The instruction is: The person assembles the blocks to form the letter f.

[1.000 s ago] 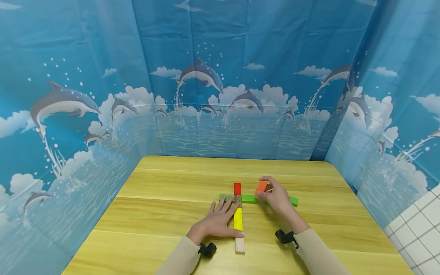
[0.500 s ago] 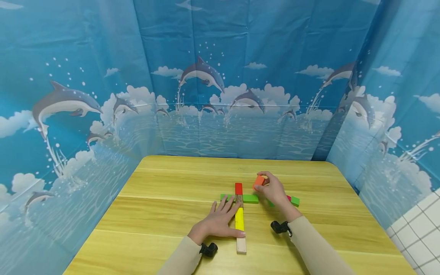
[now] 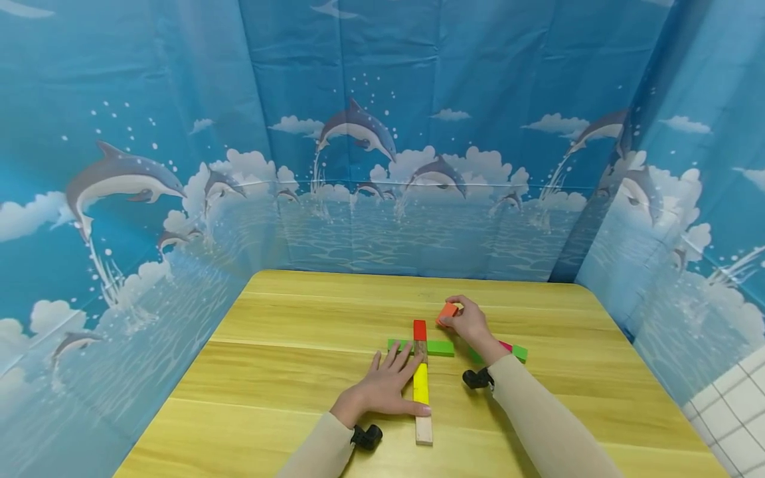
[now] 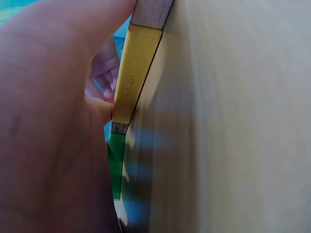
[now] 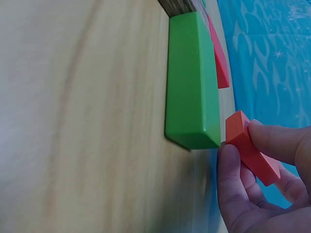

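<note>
Head view, orange block [image 3: 447, 313]: right of centre in the frame, just beside the upper end of the red block [image 3: 420, 330] but apart from it; pinched in the right hand [image 3: 468, 323], fingers and thumb parted by no more than the block between them.
Head view, left hand [image 3: 384, 388]: lower centre, fingers spread and straight, nothing gripped; thumb across the join of the yellow block [image 3: 421, 384] and the pale block [image 3: 424, 431], fingertips beside the brown block [image 3: 421, 347].
Head view, green blocks [image 3: 440, 348]: one to each side of the brown block.
Left wrist view, yellow block: upper centre, left hand alongside; brown and green beyond, toward the lower edge.
Right wrist view, orange block: lower right, tilted, thumb opposite fingers; contact with the table [image 3: 335, 305] impossible to tell.
Step in hand: judged as positioning the orange block near the row, with the left hand steadying.
Next move: likely to call for levelling the block, clear of red and green, before release.
</note>
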The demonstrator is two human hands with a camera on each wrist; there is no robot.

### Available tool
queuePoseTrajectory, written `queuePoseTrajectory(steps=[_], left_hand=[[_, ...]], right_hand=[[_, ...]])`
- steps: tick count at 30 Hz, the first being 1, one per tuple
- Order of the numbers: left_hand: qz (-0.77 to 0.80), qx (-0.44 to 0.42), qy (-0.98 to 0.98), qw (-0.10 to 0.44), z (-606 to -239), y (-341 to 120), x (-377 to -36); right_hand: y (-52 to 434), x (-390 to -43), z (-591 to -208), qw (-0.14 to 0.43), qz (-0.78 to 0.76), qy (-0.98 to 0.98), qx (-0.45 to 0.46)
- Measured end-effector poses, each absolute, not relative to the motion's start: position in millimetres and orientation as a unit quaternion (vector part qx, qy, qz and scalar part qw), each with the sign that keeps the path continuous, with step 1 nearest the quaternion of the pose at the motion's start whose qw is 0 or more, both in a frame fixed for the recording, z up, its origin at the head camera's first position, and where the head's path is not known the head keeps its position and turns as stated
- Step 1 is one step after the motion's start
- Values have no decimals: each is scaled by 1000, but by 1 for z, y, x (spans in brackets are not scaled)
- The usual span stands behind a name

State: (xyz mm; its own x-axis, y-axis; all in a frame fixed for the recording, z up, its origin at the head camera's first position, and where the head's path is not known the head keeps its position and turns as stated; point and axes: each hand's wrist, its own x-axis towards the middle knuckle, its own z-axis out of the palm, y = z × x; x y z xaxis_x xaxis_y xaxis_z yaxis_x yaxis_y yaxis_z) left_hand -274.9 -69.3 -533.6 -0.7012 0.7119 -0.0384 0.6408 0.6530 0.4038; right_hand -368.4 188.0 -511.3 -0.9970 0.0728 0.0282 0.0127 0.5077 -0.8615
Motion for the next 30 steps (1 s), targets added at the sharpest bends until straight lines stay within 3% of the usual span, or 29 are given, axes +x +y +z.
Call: queuePoseTrajectory(steps=[16, 30], left_hand=[[186, 375, 903, 93, -534, -69, -275], [190, 375, 902, 97, -535, -69, -277]], right_hand=[[168, -399, -517, 6, 477, -878, -42], [155, -405, -517, -7, 454, -889, -55]])
